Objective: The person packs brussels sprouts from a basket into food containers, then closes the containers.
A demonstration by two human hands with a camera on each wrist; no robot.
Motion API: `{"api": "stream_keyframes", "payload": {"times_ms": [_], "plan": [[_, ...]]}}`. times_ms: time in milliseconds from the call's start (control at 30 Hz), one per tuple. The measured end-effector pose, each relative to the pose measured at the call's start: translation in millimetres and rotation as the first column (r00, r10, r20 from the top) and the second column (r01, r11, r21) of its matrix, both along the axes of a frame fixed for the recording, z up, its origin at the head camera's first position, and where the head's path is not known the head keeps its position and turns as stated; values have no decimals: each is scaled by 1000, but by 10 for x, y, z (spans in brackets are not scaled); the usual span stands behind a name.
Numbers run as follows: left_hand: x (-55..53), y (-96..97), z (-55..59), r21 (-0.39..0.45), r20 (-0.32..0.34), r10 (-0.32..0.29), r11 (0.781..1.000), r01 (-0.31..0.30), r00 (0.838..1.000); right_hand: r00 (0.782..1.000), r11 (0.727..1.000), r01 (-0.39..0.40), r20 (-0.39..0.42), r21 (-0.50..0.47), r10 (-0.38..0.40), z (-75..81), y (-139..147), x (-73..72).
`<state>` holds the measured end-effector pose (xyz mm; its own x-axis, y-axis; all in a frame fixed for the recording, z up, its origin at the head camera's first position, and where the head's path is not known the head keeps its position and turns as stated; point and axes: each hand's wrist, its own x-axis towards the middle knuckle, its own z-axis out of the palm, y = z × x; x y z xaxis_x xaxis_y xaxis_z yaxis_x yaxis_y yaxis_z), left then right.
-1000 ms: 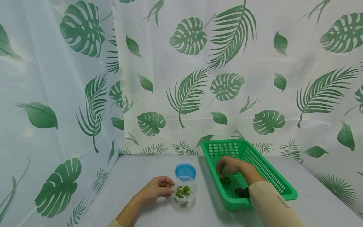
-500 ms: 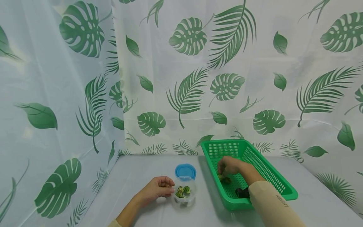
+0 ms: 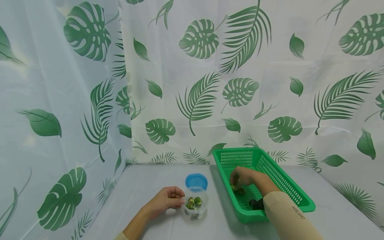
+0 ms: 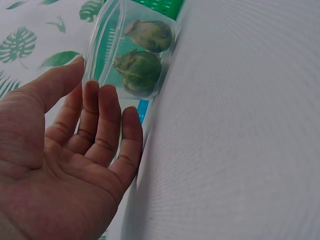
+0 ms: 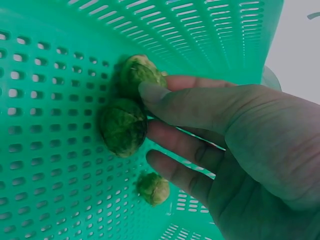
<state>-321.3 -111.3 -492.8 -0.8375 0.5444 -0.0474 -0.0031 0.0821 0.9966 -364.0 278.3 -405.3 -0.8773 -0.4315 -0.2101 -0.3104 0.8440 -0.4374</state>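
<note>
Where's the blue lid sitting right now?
In the head view, the blue lid lies on the table, just beyond the clear container and to the left of the green basket.

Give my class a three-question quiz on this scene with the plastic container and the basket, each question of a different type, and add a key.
1. True or false: the blue lid is fitted on the clear container.
2. Choose one. The right hand is inside:
A) the clear container
B) the green basket
C) neither
3. Fill the gap: in the head view, the green basket stands to the ____ of the clear container.

Key
1. False; the blue lid lies on the table beyond the clear container.
2. B; green sprouts lie in it too.
3. right
</note>
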Motion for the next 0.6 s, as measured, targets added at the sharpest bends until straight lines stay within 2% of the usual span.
{"api": "stream_keyframes", "payload": {"times_ms": [300, 600], "plan": [[6, 0, -2, 3, 1, 0, 1000, 0, 1000, 1000, 1000, 3, -5, -20, -4, -37, 14, -14], [-1, 6, 2, -2, -1, 3, 1000, -3, 1000, 999, 997, -33, -30, -65, 31, -30, 18, -25]]}}
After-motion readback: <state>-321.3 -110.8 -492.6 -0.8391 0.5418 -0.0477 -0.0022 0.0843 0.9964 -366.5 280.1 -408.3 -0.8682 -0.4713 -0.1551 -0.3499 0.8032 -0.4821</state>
